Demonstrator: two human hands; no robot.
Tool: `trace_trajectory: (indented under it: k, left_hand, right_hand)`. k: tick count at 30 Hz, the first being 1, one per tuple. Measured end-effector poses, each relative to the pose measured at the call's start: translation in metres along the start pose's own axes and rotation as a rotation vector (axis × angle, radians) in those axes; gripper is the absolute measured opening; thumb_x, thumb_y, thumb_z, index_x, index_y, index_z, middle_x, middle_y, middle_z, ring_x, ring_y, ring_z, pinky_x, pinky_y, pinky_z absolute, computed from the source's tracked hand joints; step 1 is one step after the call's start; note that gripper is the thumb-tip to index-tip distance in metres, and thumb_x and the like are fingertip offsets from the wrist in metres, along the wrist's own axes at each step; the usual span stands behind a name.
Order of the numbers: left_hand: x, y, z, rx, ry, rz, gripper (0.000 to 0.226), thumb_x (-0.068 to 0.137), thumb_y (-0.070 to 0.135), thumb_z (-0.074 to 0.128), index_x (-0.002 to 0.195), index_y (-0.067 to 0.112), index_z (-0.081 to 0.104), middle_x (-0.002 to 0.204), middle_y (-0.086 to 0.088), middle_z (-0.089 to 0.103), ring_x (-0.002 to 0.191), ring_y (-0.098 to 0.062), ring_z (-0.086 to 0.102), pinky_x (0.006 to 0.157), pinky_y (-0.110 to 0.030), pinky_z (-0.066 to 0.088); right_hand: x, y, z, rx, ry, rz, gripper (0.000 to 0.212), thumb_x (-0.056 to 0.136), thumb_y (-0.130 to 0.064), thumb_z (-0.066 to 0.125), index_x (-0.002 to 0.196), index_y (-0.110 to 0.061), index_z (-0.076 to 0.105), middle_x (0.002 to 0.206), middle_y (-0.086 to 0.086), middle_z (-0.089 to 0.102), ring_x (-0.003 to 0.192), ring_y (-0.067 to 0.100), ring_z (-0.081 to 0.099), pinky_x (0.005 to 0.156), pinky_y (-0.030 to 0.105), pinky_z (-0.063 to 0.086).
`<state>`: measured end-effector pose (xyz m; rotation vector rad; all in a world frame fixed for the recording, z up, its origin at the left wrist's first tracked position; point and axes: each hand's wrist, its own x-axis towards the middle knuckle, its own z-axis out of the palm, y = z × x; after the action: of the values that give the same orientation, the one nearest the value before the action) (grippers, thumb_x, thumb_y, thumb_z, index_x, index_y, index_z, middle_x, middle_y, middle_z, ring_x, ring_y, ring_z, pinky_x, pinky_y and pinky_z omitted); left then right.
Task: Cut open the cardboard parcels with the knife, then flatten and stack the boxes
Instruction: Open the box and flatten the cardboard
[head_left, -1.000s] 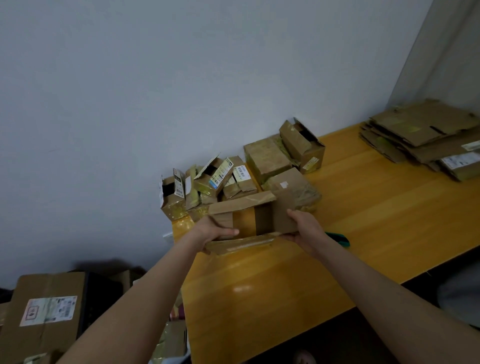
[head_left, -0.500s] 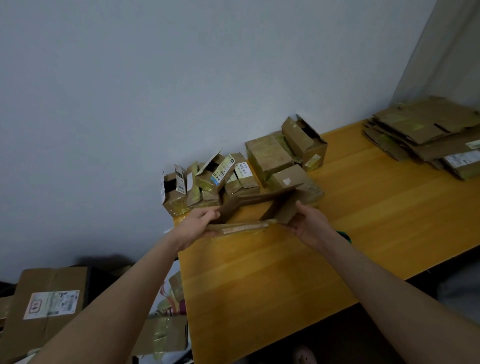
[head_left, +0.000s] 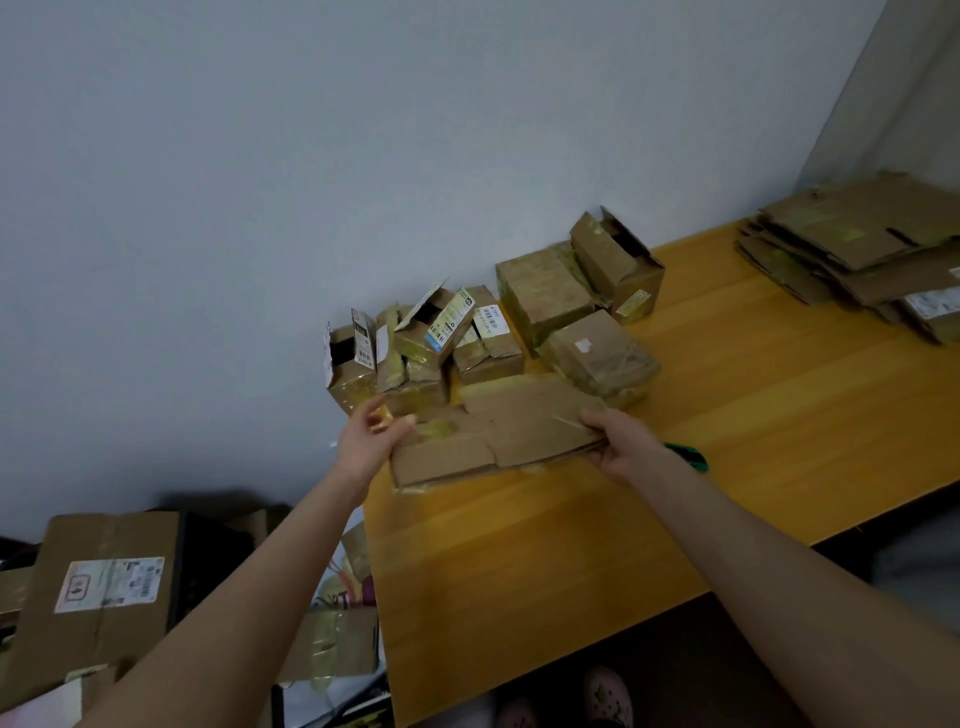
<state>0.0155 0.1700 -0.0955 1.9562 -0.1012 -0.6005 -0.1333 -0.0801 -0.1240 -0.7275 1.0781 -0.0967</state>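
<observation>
Lying flat on the near-left part of the yellow wooden table (head_left: 571, 545), the flattened box (head_left: 498, 436) is being held at both ends. The left hand (head_left: 371, 441) is gripping its left edge, thumb reaching over the top face and fingers curling at the far corner. That hand is blurred, so the exact finger placing is hard to tell. The right hand (head_left: 621, 444) is pinching the right edge, thumb lying on top and fingers curling underneath. The box is sitting nearly level, on or just above the tabletop; I cannot tell which.

Just behind it, the parcels (head_left: 545, 296) are crowding along the wall (head_left: 363, 156). Several small ones with printed labels and gaping flaps are standing to the left and bigger taped ones to the right, with the nearest sitting right at the box's far edge. The knife (head_left: 688, 457) — only a bit of green handle is showing — is lying on the table just beyond the right wrist. The stack of flattened boxes (head_left: 857, 254) is resting well apart, at the table's far right end. Off the table on the left, a large box (head_left: 104, 587) with a shipping label is sitting down on the floor.
</observation>
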Motion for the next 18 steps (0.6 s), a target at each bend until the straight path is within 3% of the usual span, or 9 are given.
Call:
trace_trajectory:
  k: [2, 5, 6, 8, 11, 16, 18]
  left_hand:
    - [0.002, -0.014, -0.003, -0.152, -0.032, -0.295, 0.051, 0.089, 0.03, 0.067, 0.131, 0.007, 0.049, 0.12, -0.011, 0.058, 0.106, -0.029, 0.058, 0.091, -0.043, 0.05]
    - [0.003, -0.036, -0.001, -0.168, -0.01, -0.436, 0.042, 0.09, 0.007, 0.065, 0.129, -0.003, 0.05, 0.113, -0.019, 0.062, 0.096, -0.034, 0.061, 0.082, -0.044, 0.052]
    - [0.004, -0.044, -0.001, -0.112, 0.068, -0.418, 0.047, 0.09, 0.001, 0.064, 0.133, -0.003, 0.046, 0.118, -0.022, 0.061, 0.098, -0.036, 0.061, 0.083, -0.045, 0.052]
    - [0.007, -0.06, -0.002, 0.056, 0.17, -0.326, 0.062, 0.089, -0.002, 0.063, 0.144, 0.002, 0.036, 0.132, -0.023, 0.055, 0.113, -0.039, 0.057, 0.094, -0.047, 0.049]
    - [0.007, -0.079, 0.004, 0.344, 0.189, -0.199, 0.059, 0.089, 0.003, 0.063, 0.144, 0.006, 0.04, 0.138, -0.018, 0.051, 0.123, -0.038, 0.05, 0.104, -0.051, 0.041]
    - [0.016, -0.087, 0.029, 0.559, 0.091, -0.076, 0.057, 0.092, 0.009, 0.06, 0.145, 0.012, 0.038, 0.143, -0.019, 0.036, 0.125, -0.036, 0.046, 0.108, -0.042, 0.036]
    - [0.022, -0.087, 0.035, 0.62, 0.064, -0.037, 0.058, 0.092, 0.009, 0.061, 0.145, 0.014, 0.037, 0.142, -0.018, 0.033, 0.121, -0.036, 0.049, 0.105, -0.04, 0.038]
  right_hand:
    - [-0.001, 0.017, 0.004, -0.004, -0.05, 0.02, 0.031, 0.093, -0.006, 0.059, 0.124, -0.007, 0.054, 0.095, 0.009, 0.061, 0.083, 0.022, 0.06, 0.079, 0.036, 0.056]
    - [-0.003, 0.044, 0.004, -0.185, -0.063, 0.052, 0.034, 0.095, -0.008, 0.058, 0.128, -0.006, 0.05, 0.103, 0.009, 0.059, 0.087, 0.023, 0.059, 0.065, 0.032, 0.055]
    - [0.0, 0.051, 0.002, -0.324, -0.017, 0.041, 0.038, 0.094, -0.011, 0.06, 0.13, -0.005, 0.05, 0.11, 0.01, 0.057, 0.092, 0.023, 0.057, 0.063, 0.031, 0.054]
    - [0.008, 0.063, -0.004, -0.708, 0.101, -0.048, 0.046, 0.088, -0.016, 0.069, 0.129, -0.006, 0.05, 0.121, 0.011, 0.057, 0.101, 0.024, 0.058, 0.076, 0.033, 0.054]
    - [0.016, 0.075, -0.008, -1.209, 0.174, -0.215, 0.049, 0.085, -0.025, 0.069, 0.13, -0.016, 0.05, 0.127, 0.008, 0.057, 0.113, 0.025, 0.056, 0.093, 0.036, 0.049]
    - [0.018, 0.09, -0.008, -1.61, 0.307, -0.462, 0.039, 0.095, -0.033, 0.053, 0.131, -0.019, 0.047, 0.13, 0.009, 0.04, 0.122, 0.027, 0.039, 0.097, 0.035, 0.041]
    - [0.019, 0.092, -0.01, -1.744, 0.337, -0.441, 0.039, 0.095, -0.04, 0.052, 0.128, -0.019, 0.049, 0.129, 0.01, 0.041, 0.122, 0.028, 0.038, 0.095, 0.036, 0.04]
